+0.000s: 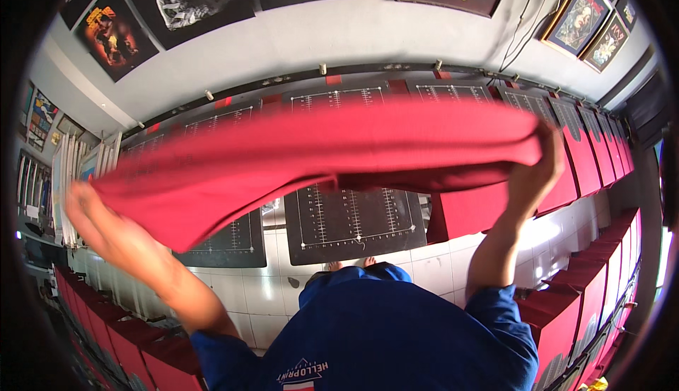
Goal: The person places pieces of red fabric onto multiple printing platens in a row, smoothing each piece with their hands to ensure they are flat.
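A red T-shirt [339, 140] hangs stretched in the air between my two hands, its body blurred by motion. Its lower edge gapes, and a darker red inside shows there. At the far left, my left hand [88, 207] is closed on one end of the cloth. My right hand [539, 165] grips the other end and is raised on the right, its fingers partly smeared. Beneath the cloth lies a black printing board [357, 239] with white ruled lines, directly in front of me. The cloth covers the far part of this board.
Another black board [233, 246] is left of the middle one. More boards draped in red cloth [594, 154] run along the right. Behind me, red-covered boards stand at the right [566, 306] and left [134, 341]. Framed frames [67, 186] lean at the left. White floor tiles [265, 306] show below.
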{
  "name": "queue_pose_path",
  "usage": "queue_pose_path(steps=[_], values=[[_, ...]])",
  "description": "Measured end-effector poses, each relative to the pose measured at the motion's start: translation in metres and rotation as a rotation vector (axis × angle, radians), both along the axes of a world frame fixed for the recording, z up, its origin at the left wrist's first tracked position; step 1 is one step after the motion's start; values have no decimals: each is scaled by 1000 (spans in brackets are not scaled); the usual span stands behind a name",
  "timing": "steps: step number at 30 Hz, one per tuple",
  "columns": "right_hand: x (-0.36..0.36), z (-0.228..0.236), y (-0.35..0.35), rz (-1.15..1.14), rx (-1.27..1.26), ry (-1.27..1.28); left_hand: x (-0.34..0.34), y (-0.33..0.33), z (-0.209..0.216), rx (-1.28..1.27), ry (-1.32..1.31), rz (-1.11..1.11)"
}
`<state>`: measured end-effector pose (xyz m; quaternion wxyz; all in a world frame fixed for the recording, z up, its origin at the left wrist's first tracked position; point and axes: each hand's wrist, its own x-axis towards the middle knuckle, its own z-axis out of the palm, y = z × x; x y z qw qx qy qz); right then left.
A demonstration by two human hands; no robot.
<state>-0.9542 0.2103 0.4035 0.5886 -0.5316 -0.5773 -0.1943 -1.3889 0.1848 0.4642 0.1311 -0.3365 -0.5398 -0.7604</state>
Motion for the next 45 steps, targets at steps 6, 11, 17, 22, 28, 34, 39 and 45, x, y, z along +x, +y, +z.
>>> queue_pose_path(steps=[6, 11, 17, 22, 28, 34, 39, 45], values=[[93, 115, 130, -174, -288, -391, -90, 138, 65, -293, 1171, -369], [100, 89, 218, -293, -551, -468, -77, 193, 59, -767, 1201, -126], [131, 153, 139, -172, -88, 64, -79, 118, 105, -215, 495, -379], [114, 78, 22, 601, 178, 594, -85, -38, 33, -55, 144, -660], [144, -69, -108, 498, -320, 379, -78, -105, -103, -456, 70, -826], [106, -188, -146, 351, -844, 507, -66, -128, -213, -1220, 14, -707], [91, -225, -156, 464, -1500, 354, -56, -135, -261, -1630, 190, -870], [50, -313, -66, 399, -1317, 460, -14, -46, -391, -1052, 23, -1039]])
